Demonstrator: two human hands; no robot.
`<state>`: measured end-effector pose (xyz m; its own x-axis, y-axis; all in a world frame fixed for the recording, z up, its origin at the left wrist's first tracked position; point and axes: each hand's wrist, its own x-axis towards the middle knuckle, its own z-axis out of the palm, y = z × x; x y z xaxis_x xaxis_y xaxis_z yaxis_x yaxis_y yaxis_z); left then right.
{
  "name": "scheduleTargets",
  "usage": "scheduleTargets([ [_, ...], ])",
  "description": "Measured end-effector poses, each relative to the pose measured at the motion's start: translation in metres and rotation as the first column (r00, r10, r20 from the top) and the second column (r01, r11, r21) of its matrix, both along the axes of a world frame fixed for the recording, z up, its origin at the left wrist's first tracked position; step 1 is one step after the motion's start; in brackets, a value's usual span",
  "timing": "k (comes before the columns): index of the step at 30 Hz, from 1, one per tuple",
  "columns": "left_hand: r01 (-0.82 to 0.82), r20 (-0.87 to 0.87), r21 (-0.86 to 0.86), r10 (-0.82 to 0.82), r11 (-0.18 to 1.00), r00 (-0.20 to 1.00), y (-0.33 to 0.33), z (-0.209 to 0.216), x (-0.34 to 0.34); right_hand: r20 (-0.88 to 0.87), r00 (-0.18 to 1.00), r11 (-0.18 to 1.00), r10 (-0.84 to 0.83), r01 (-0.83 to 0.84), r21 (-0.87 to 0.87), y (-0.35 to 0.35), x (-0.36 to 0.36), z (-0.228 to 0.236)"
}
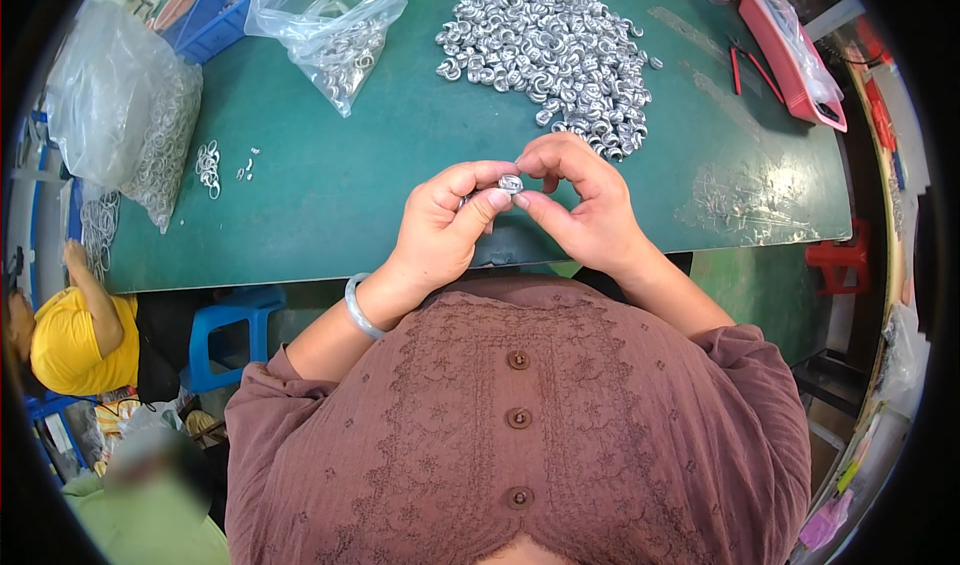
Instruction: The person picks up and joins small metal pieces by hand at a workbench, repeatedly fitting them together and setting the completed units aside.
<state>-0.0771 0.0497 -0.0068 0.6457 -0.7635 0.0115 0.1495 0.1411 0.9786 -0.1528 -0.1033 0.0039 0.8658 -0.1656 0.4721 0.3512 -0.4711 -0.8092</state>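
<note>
Just above the table's near edge, a small silvery metal piece is pinched between the thumb and forefinger of my left hand. My right hand meets it from the other side, its thumb and forefinger closed in at the piece's edge. The remaining fingers of both hands are curled and partly hidden. Beyond my hands lies a large heap of small curved silvery metal pieces, its lower end close to my right hand.
On the green table stand a clear bag of metal rings, another clear bag, a few loose rings and a blue crate. Red-handled pliers lie beside a pink tray. A person in yellow sits at left.
</note>
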Motion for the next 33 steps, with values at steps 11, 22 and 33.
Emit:
scheduleTargets([
  [11, -0.031, 0.174, 0.015, 0.028, 0.999, 0.984, 0.001, -0.005, 0.0, -0.003, 1.0, 1.0, 0.003, -0.003, 0.007, 0.0, -0.001, -0.001],
  [22, 0.007, -0.655, -0.258, -0.18, 0.966, 0.734, 0.006, -0.002, 0.016, 0.12, 0.918, 0.728, -0.379, 0.376, -0.574, -0.05, 0.014, -0.004],
  [33, -0.007, -0.692, -0.053, -0.032, 0.999, 0.721, 0.003, 0.0, 0.014, 0.046, 0.915, 0.599, -0.4, 0.299, -0.743, -0.039, 0.034, -0.011],
])
